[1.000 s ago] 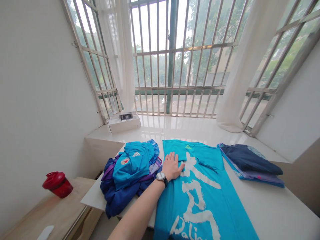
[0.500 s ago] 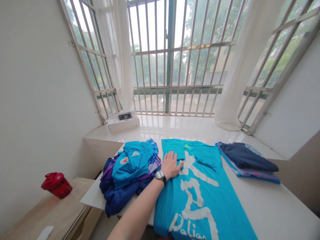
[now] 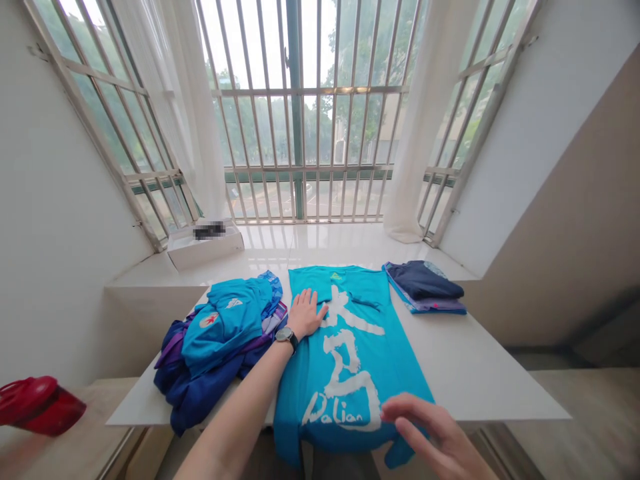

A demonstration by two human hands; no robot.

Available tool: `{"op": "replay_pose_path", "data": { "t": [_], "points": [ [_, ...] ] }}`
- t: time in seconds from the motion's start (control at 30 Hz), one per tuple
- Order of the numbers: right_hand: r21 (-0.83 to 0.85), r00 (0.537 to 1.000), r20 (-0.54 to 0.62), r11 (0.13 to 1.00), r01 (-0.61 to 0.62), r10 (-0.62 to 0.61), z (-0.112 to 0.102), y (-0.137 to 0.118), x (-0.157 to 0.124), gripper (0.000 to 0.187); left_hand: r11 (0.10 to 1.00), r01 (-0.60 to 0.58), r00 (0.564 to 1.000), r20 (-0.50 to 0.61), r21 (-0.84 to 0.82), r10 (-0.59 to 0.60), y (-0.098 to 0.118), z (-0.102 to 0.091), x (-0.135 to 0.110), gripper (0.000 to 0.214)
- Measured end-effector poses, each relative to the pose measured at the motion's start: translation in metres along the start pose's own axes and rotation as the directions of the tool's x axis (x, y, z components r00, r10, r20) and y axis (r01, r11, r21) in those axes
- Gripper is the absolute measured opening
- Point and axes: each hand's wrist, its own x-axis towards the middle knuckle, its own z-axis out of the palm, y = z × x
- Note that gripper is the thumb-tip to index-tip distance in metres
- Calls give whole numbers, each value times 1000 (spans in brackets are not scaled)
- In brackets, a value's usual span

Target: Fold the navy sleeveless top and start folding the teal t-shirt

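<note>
A turquoise T-shirt (image 3: 345,373) with large white brush lettering and the word "Dalian" lies spread on a white table top (image 3: 480,373). My left hand (image 3: 305,315), with a wristwatch above it, rests flat on the shirt's left side, its fingers spread. My right hand (image 3: 430,433) hovers or barely touches at the shirt's lower right edge, fingers apart and holding nothing. Just left of my left hand sits a loose pile of blue and purple clothes (image 3: 215,350). Part of the shirt's lower edge is out of sight behind my right hand.
A folded stack of navy and purple clothes (image 3: 424,290) lies at the table's far right. Behind is a white window sill (image 3: 320,243) with a white box (image 3: 205,247). Barred windows and curtains stand beyond. A red bottle (image 3: 37,407) lies on a wooden cabinet (image 3: 110,393) at the left.
My right hand has entered at the lower right, next to the shirt's edge. The view has swung left and back, showing more of the shirt. My left hand stays on the shirt.
</note>
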Motion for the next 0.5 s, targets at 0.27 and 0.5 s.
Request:
{"op": "replay_pose_path", "data": {
  "t": [0.27,0.5],
  "points": [
    [-721,947,-218,693,7,-237,-36,62,111,75,1000,1,1000,17,11,-1,2,-2,-6,75],
    [-810,988,-92,586,-4,-121,-37,98,108,82,1000,4,1000,20,1,-4,4,-4,-8,76]
  ]
}}
